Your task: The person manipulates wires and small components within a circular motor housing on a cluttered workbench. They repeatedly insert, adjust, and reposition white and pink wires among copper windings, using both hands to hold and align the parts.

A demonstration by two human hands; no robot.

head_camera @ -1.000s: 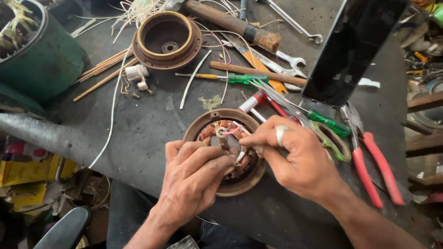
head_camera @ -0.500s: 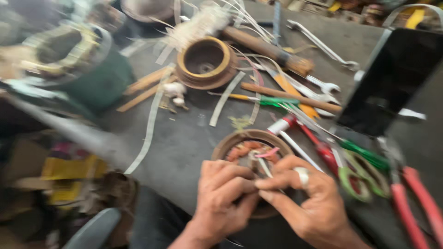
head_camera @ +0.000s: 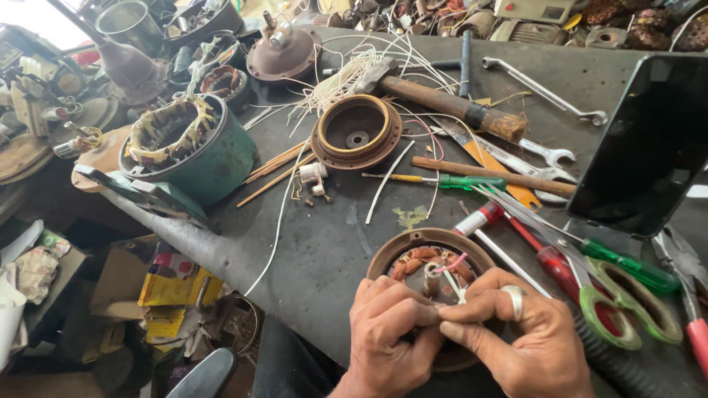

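Fingers [head_camera: 413, 313] of the left hand [head_camera: 387, 346] are pressed together, thumb and forefinger pinching a thin white wire [head_camera: 453, 289]; fingers of the right hand [head_camera: 527, 343], one bearing a silver ring [head_camera: 515, 302], pinch the same wire from the other side, so the two sets of fingertips meet over the small round motor stator [head_camera: 431, 258]; the stator lies at the near edge of the bench, directly under both hands, with copper-coloured windings and a pink lead showing inside its brown rim.

Surroundings, largest first: dark grey metal workbench [head_camera: 324, 243], scuffed and stained; black flat panel [head_camera: 653, 140] leaning upright at the right; green motor housing [head_camera: 195, 151] with exposed windings at the left edge; brown round end cover [head_camera: 358, 133] at centre rear; rusty hammer [head_camera: 450, 107]; green-handled scissors [head_camera: 619, 302] just beside the right hand; red-handled screwdriver [head_camera: 546, 258] and green-handled screwdriver [head_camera: 457, 180]; spanners at the rear right; loose white wire strands near the hammer head.

Packages: flattened yellow carton [head_camera: 173, 287] with red and blue printing lies below the bench at the left, on brown cardboard; crumpled paper sits further left.

Room: cluttered workshop, motor parts heaped along the rear and left.
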